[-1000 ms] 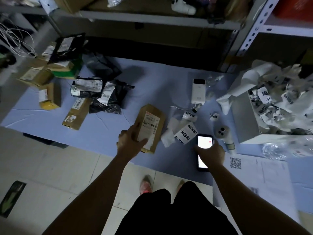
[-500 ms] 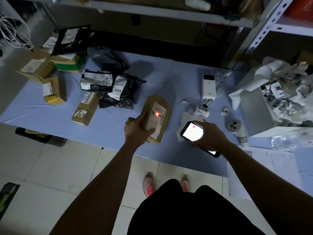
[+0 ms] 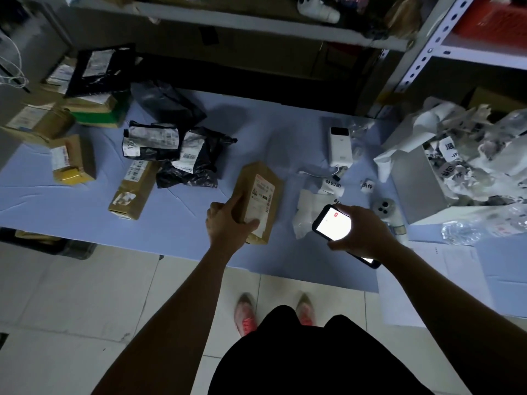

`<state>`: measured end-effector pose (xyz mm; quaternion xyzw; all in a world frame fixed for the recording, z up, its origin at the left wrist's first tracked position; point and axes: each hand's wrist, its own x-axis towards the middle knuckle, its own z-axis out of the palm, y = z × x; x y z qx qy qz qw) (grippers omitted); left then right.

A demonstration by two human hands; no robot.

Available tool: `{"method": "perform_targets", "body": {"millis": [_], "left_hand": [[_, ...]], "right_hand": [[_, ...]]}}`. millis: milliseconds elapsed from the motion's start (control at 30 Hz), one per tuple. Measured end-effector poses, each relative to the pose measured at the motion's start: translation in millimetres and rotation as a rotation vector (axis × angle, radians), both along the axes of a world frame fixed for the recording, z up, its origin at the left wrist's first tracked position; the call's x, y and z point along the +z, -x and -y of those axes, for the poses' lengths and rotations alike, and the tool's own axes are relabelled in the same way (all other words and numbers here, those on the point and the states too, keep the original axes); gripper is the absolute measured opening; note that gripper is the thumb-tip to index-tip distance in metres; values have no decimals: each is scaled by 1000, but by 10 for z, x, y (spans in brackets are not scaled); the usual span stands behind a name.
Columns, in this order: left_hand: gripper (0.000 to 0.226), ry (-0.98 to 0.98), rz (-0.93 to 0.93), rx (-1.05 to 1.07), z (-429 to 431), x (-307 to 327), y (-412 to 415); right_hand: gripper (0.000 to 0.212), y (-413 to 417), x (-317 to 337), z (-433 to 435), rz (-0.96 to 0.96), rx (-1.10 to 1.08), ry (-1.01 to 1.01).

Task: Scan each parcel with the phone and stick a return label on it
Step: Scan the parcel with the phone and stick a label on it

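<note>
Lying by the near edge of the blue table (image 3: 71, 206), the brown parcel (image 3: 245, 192) is being steadied by the left hand (image 3: 228, 223), thumb and fingers clamping its near end. The right hand (image 3: 363, 232) is gripping the lit phone (image 3: 332, 223) just to the right, fingers curled round it. For a clean scan, the lens should be facing the shipping label (image 3: 263, 199) squarely, with the thumb clear of its print. Loose return labels (image 3: 333, 185) are lying beyond the phone; black mailer bags (image 3: 194, 159) are crowding the far left.
</note>
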<state>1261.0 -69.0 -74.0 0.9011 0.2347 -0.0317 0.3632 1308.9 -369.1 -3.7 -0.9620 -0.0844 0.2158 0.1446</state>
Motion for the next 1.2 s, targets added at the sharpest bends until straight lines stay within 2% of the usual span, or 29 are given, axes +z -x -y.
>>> {"method": "perform_targets", "body": {"millis": [267,367,500,633,700,833,900,967,1000,1033,1100,1133,1200], "left_hand": [[85,43,16,-50,36,24,-10],[85,128,23,-84,76,14,-56],[83,256,7,-61,132,-58,-149],[80,319,-70,-31,224,-128,-192],[72,334,-76,-58,253,-149,-219],[62,273,-114,-85,312,-128,-282],[61,44,-120,-88,387,-80,-290],[57,-248,-19,-126,521,-13,-324],[51,-294,41,-155,631,26,-370],[44,-267,69,-189,763,55,-440],[29,-29,37,-238,1079,85,-618],[32,118,-11,-243,1248,93,-704],[52,302,-57,-253,1549,81,-856]], "right_hand": [[99,110,-29,65,66,-104,-38],[86,207,-155,145,118,-263,-73],[56,315,-403,310,110,-492,-92],[66,342,-633,424,56,-607,-46],[67,312,-735,458,36,-644,-21],[74,198,-912,505,-11,-653,31],[78,144,-989,509,-9,-638,47],[80,82,-1048,499,17,-624,42],[80,49,-1064,492,24,-610,56],[80,21,-1075,487,24,-595,78],[80,-11,-1079,486,10,-588,96],[79,-14,-1076,490,0,-594,93],[77,0,-1056,498,6,-597,68]]}}
